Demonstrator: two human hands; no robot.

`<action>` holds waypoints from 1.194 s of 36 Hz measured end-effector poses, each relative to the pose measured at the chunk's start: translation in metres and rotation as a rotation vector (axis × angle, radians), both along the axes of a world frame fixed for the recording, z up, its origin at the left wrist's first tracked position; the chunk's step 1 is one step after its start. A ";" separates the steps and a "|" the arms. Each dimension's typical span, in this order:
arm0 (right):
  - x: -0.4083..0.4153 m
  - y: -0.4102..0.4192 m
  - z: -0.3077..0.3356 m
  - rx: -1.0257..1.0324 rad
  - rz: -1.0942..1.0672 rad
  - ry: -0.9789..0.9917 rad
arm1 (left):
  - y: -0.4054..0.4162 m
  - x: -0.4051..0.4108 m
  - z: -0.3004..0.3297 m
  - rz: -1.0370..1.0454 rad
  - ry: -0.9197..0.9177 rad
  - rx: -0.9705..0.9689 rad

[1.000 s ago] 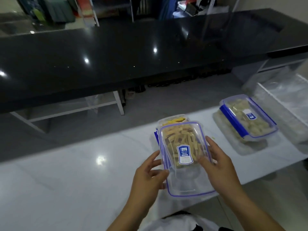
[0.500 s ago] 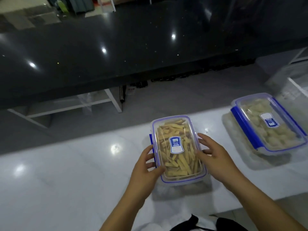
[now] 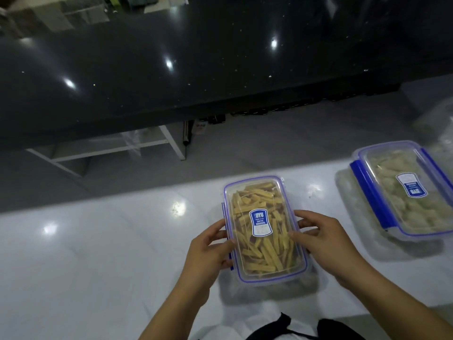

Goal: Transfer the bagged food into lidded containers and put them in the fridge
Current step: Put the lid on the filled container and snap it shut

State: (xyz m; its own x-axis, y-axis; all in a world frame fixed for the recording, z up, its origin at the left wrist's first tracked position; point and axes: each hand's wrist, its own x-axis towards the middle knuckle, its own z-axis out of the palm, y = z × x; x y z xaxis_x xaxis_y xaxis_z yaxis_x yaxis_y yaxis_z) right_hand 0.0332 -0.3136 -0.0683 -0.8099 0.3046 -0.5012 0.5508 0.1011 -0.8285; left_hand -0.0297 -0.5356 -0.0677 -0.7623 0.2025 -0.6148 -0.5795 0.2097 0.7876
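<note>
Container of yellow food sticks (image 3: 263, 231), lid (image 3: 257, 192) seated, resting on the white counter (image 3: 98, 253) directly before the person. Left hand (image 3: 208, 251): fingers curled against the container's left long edge, thumb over the lid rim, at the blue side clip. Right hand (image 3: 326, 241): fingers bent onto the right long edge, fingertips on the lid surface. A second ago the lid was held tilted above the open container; half a second ago it lay on top, and it now sits flush with both hands bearing on its sides. Judged from this, the filling step is complete and the clips are being pressed home; carrying to the fridge remains. The container lies between the two hands, touching both. A second lidded container (image 3: 404, 190) of pale food stands well apart on the right, over an emptied clear bag (image 3: 348, 192). Beyond the counter: a black glossy worktop (image 3: 171, 57).
</note>
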 end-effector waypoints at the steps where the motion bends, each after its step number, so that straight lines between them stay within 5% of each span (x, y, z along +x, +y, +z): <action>1: -0.001 0.000 0.003 -0.018 -0.012 0.007 | 0.001 0.000 0.002 0.003 0.001 0.003; 8: -0.043 0.005 0.021 -0.046 -0.114 0.104 | 0.018 -0.047 0.012 -0.071 0.075 -0.001; 17: -0.006 0.004 0.040 -0.154 -0.086 0.007 | 0.012 -0.010 0.037 -0.029 0.128 -0.008; 36: 0.010 0.000 0.065 -0.143 -0.012 0.236 | -0.003 0.017 0.062 -0.052 0.150 0.014; 43: -0.015 0.001 0.044 -0.162 -0.037 0.081 | 0.001 -0.013 0.039 -0.056 0.108 -0.019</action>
